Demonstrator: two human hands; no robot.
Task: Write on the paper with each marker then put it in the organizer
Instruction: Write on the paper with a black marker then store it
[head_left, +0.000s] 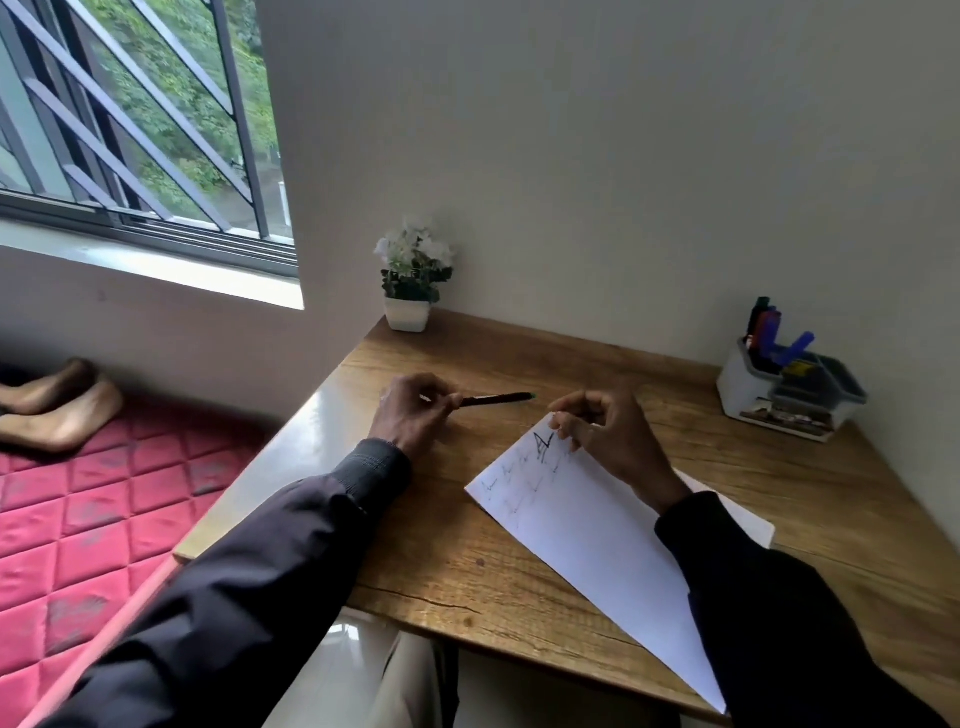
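A white sheet of paper (587, 525) lies slanted on the wooden desk (467, 566), with several scribbled marks near its far corner. My left hand (415, 410) grips one end of a dark marker with a green tip (498, 399), which points right, just above the desk. My right hand (602, 428) rests on the paper's far corner, fingers curled and pinching something small that I cannot make out. The white and grey organizer (789, 395) stands at the desk's far right corner and holds several markers, blue, red and dark.
A small white pot with white flowers (413, 280) stands at the desk's far left corner against the wall. Left of the desk lies a red quilted mattress (78, 519) with another person's feet (57, 405) on it. A barred window is above.
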